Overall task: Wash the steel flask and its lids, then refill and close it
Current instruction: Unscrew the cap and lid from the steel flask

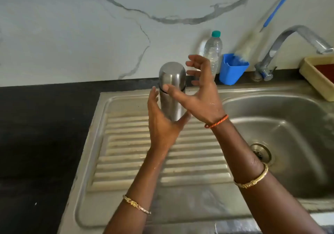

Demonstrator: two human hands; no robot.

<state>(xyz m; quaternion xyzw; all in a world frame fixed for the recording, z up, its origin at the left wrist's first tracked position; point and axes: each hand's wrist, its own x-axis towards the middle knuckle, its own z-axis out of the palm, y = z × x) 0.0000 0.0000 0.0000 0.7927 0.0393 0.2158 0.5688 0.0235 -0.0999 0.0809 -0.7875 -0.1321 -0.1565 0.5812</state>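
Both of your hands are up around the steel flask (171, 96), which stands upright on the ribbed draining board (126, 143) of the steel sink (282, 125), its domed cap (172, 74) on top. Your left hand (162, 123) cups the lower body with loosely curled fingers, thumb near the base, while your right hand (200, 87) is spread wide, thumb tip touching the seam under the cap and the other fingers splayed clear of it. Behind stand a plastic bottle (213, 53), a blue cup (233, 69) and the tap (289, 42).
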